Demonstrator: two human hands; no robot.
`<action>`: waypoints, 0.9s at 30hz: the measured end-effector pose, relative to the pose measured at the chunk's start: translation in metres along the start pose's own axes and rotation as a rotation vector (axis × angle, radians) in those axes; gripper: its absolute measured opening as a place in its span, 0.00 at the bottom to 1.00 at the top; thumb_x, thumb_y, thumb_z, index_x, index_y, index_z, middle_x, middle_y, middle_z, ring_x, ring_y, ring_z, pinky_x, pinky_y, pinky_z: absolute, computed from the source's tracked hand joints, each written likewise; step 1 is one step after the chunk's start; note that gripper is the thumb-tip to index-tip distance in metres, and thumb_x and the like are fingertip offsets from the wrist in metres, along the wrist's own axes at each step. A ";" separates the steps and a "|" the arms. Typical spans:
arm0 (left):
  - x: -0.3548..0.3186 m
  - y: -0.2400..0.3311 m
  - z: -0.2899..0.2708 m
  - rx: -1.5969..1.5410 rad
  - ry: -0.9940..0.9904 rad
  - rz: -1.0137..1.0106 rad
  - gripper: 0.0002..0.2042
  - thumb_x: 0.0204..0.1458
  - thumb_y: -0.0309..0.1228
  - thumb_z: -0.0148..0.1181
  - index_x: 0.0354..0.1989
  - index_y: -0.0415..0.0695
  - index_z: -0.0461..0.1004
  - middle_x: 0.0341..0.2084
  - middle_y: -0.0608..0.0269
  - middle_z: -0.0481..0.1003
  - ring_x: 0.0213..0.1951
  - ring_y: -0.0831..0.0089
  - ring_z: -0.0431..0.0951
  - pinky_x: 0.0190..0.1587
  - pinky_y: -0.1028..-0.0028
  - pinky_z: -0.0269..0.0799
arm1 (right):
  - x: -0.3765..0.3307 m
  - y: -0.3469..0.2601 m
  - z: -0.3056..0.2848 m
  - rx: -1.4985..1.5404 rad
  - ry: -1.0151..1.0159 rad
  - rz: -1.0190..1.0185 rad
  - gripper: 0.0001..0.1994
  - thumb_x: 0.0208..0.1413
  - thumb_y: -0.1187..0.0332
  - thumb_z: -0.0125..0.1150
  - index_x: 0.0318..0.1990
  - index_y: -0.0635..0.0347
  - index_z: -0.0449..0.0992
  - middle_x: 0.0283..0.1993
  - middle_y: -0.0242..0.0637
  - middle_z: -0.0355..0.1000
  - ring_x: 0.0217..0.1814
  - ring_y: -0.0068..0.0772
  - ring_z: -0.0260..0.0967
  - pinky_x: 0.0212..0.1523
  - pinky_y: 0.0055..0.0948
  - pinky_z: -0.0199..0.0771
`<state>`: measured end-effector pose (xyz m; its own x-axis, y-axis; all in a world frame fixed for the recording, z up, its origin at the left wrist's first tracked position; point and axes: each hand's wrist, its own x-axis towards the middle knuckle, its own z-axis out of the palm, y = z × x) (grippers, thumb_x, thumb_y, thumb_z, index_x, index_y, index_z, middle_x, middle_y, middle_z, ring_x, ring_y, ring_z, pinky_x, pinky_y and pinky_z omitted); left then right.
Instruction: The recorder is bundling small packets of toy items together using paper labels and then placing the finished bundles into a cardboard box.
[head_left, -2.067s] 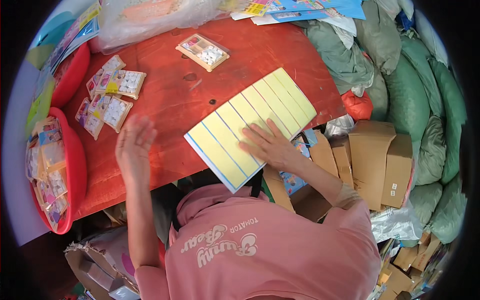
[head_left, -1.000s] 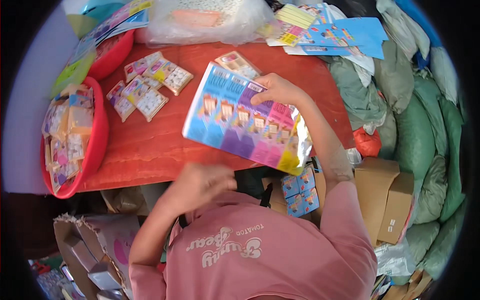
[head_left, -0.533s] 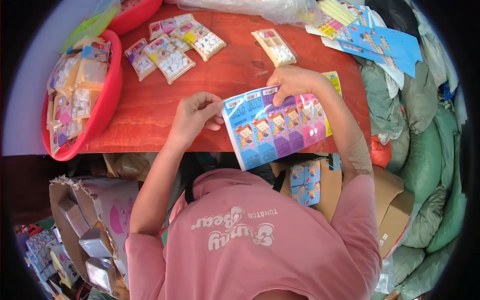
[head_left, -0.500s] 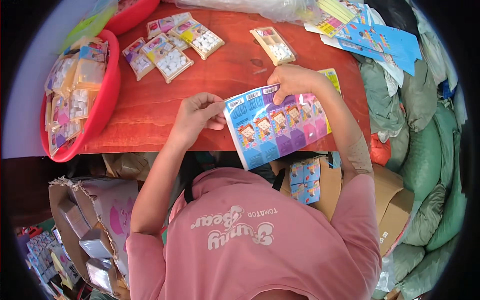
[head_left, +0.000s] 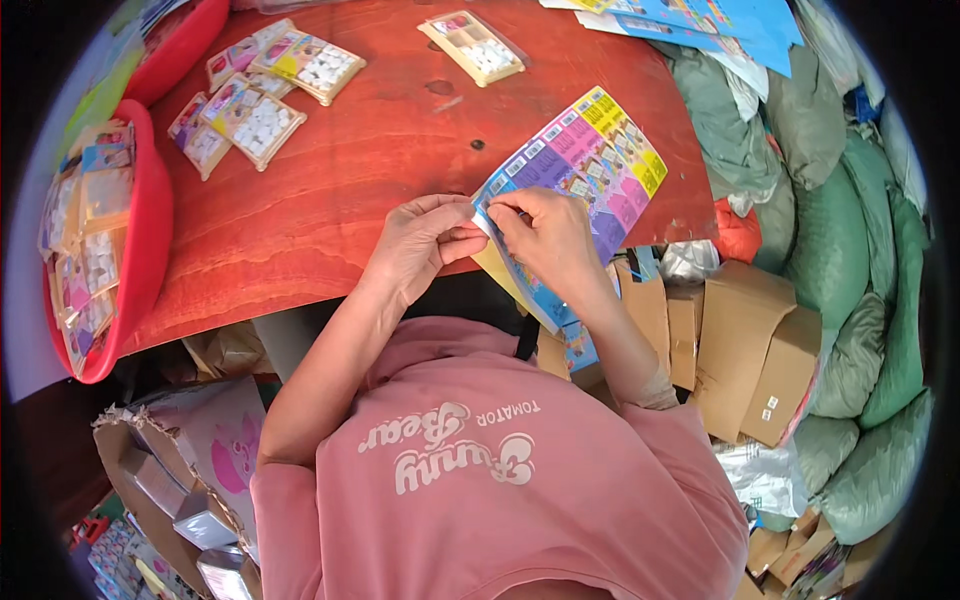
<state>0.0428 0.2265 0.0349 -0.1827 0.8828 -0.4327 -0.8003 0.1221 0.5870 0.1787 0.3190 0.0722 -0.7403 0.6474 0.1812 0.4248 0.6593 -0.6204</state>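
While both hands are meeting at the near edge of the red bench [head_left: 380, 190], the left hand [head_left: 420, 245] and the right hand [head_left: 545, 235] are each pinching the near-left corner of a glossy sticker sheet [head_left: 590, 170], printed in blue, purple, pink and yellow rows and showing a pale yellow backing underneath. Its far end is lying on the wood while its near end is hanging off the edge. Flat blister packs [head_left: 260, 100] of white pieces are lying far left, another pack [head_left: 472, 45] farther back. At left, a red plastic basin [head_left: 150, 230] is holding more packs. Brown cardboard boxes [head_left: 750, 350] and green woven sacks [head_left: 880, 300] are sitting at right.
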 end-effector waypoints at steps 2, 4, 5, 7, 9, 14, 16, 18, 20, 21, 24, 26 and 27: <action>0.001 -0.005 0.006 0.011 -0.010 -0.019 0.09 0.50 0.24 0.56 0.39 0.33 0.71 0.29 0.58 0.75 0.30 0.74 0.78 0.35 0.78 0.79 | -0.005 0.002 -0.003 0.124 -0.039 0.142 0.08 0.49 0.70 0.58 0.33 0.65 0.78 0.22 0.41 0.73 0.22 0.31 0.72 0.24 0.25 0.69; 0.001 -0.010 0.011 0.113 0.026 0.021 0.08 0.51 0.24 0.56 0.38 0.34 0.72 0.28 0.59 0.75 0.29 0.75 0.78 0.35 0.79 0.78 | -0.008 0.000 -0.006 0.123 -0.035 0.163 0.08 0.48 0.70 0.58 0.33 0.64 0.78 0.21 0.41 0.73 0.21 0.31 0.72 0.24 0.25 0.69; 0.002 -0.013 0.014 0.114 0.022 0.016 0.08 0.51 0.24 0.56 0.38 0.34 0.72 0.28 0.59 0.75 0.29 0.75 0.78 0.35 0.79 0.78 | -0.010 0.000 -0.008 0.125 -0.036 0.176 0.08 0.48 0.70 0.58 0.33 0.64 0.78 0.20 0.41 0.72 0.21 0.30 0.71 0.23 0.25 0.68; 0.002 -0.018 0.019 0.251 0.023 0.146 0.07 0.52 0.25 0.56 0.36 0.34 0.73 0.27 0.60 0.75 0.28 0.76 0.78 0.33 0.81 0.77 | -0.011 -0.001 -0.013 0.048 -0.005 0.121 0.07 0.47 0.71 0.58 0.31 0.64 0.78 0.20 0.40 0.72 0.20 0.30 0.71 0.23 0.26 0.68; 0.003 -0.026 0.023 0.315 0.012 0.210 0.07 0.52 0.25 0.56 0.35 0.34 0.74 0.26 0.61 0.76 0.27 0.77 0.78 0.32 0.81 0.76 | -0.014 -0.001 -0.014 -0.028 0.021 0.062 0.06 0.46 0.71 0.58 0.30 0.63 0.77 0.20 0.40 0.72 0.20 0.31 0.71 0.23 0.27 0.68; -0.002 -0.031 0.027 0.734 0.060 0.502 0.05 0.51 0.23 0.56 0.32 0.35 0.76 0.22 0.64 0.76 0.26 0.81 0.77 0.28 0.81 0.73 | -0.019 0.001 -0.007 -0.355 0.154 -0.079 0.04 0.43 0.71 0.57 0.24 0.62 0.74 0.20 0.40 0.70 0.19 0.33 0.69 0.21 0.29 0.67; -0.003 -0.029 0.026 0.904 0.046 0.674 0.04 0.50 0.22 0.56 0.32 0.36 0.76 0.21 0.66 0.76 0.26 0.83 0.76 0.26 0.80 0.71 | -0.020 0.007 -0.003 -0.187 0.166 -0.018 0.04 0.44 0.72 0.56 0.24 0.62 0.74 0.20 0.39 0.70 0.18 0.31 0.68 0.21 0.28 0.66; -0.003 -0.028 0.025 0.868 0.027 0.650 0.04 0.50 0.22 0.56 0.32 0.36 0.76 0.21 0.65 0.76 0.26 0.82 0.77 0.27 0.80 0.72 | -0.019 0.016 -0.001 -0.018 0.176 0.041 0.04 0.44 0.72 0.56 0.24 0.62 0.74 0.20 0.38 0.70 0.18 0.29 0.68 0.20 0.27 0.66; -0.001 -0.026 0.020 0.834 0.011 0.625 0.04 0.50 0.22 0.56 0.32 0.35 0.75 0.22 0.64 0.76 0.26 0.81 0.77 0.28 0.80 0.73 | -0.016 0.030 -0.001 0.862 0.043 0.590 0.05 0.46 0.72 0.54 0.26 0.63 0.74 0.18 0.34 0.69 0.17 0.24 0.65 0.19 0.21 0.64; 0.003 -0.026 0.016 0.630 0.017 0.505 0.04 0.51 0.22 0.55 0.32 0.35 0.74 0.23 0.64 0.75 0.27 0.80 0.77 0.29 0.79 0.74 | -0.016 0.038 -0.003 0.968 0.039 0.633 0.06 0.49 0.70 0.53 0.29 0.65 0.73 0.21 0.33 0.70 0.19 0.19 0.64 0.21 0.16 0.64; 0.009 -0.016 0.009 0.364 0.030 0.300 0.05 0.53 0.24 0.54 0.35 0.36 0.72 0.28 0.63 0.74 0.30 0.77 0.77 0.34 0.76 0.76 | -0.020 0.061 0.000 1.432 0.212 0.683 0.07 0.51 0.69 0.52 0.31 0.64 0.72 0.25 0.35 0.70 0.23 0.20 0.65 0.22 0.16 0.65; 0.012 -0.014 0.010 0.159 0.093 0.283 0.08 0.54 0.26 0.54 0.40 0.38 0.70 0.32 0.63 0.73 0.34 0.78 0.76 0.37 0.77 0.76 | -0.020 0.055 0.000 1.442 0.196 0.629 0.07 0.54 0.69 0.51 0.32 0.64 0.70 0.28 0.35 0.70 0.26 0.20 0.66 0.23 0.18 0.67; 0.012 -0.019 0.010 0.160 0.075 0.301 0.10 0.54 0.29 0.54 0.43 0.38 0.69 0.34 0.64 0.73 0.36 0.78 0.75 0.39 0.76 0.76 | -0.018 0.040 0.004 1.393 0.190 0.622 0.07 0.55 0.69 0.50 0.32 0.64 0.70 0.29 0.35 0.70 0.28 0.21 0.66 0.25 0.19 0.68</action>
<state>0.0619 0.2393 0.0251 -0.4434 0.8549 -0.2692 -0.6054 -0.0641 0.7933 0.2074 0.3322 0.0410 -0.5148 0.7851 -0.3443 -0.2572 -0.5245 -0.8116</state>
